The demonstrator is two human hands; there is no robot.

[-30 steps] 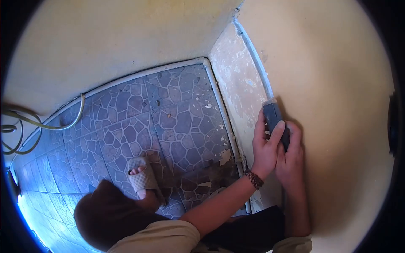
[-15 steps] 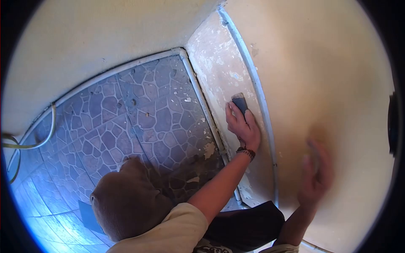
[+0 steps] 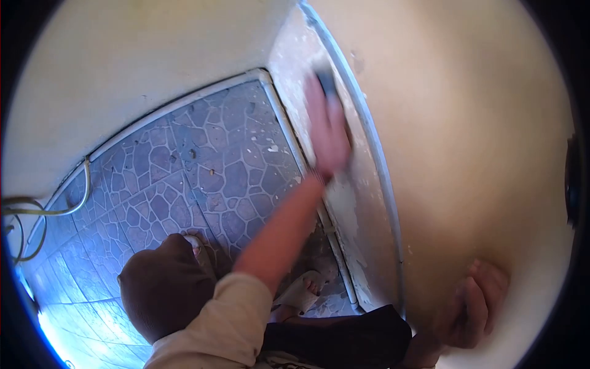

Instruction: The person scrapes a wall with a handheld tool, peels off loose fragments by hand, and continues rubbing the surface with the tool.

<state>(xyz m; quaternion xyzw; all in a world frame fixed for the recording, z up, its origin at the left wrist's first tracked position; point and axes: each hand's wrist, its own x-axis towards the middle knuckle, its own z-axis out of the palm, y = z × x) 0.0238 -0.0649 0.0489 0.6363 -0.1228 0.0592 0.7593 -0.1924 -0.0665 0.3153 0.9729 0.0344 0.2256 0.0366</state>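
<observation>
Head view shows my left hand (image 3: pixel 330 135) laid along a dark block (image 3: pixel 325 79), which I grasp against the patchy lower wall (image 3: pixel 359 215), just beside the bluish edge strip (image 3: pixel 369 117). Blur hides how exactly the fingers close. My right hand (image 3: pixel 474 302) is near the smooth upper wall (image 3: pixel 442 154), its fingers loosely bent, with nothing visible in them; contact I cannot tell. I judge that the step is rubbing this worn surface; the next move would call for flat, even pressure, careful beside the strip.
</observation>
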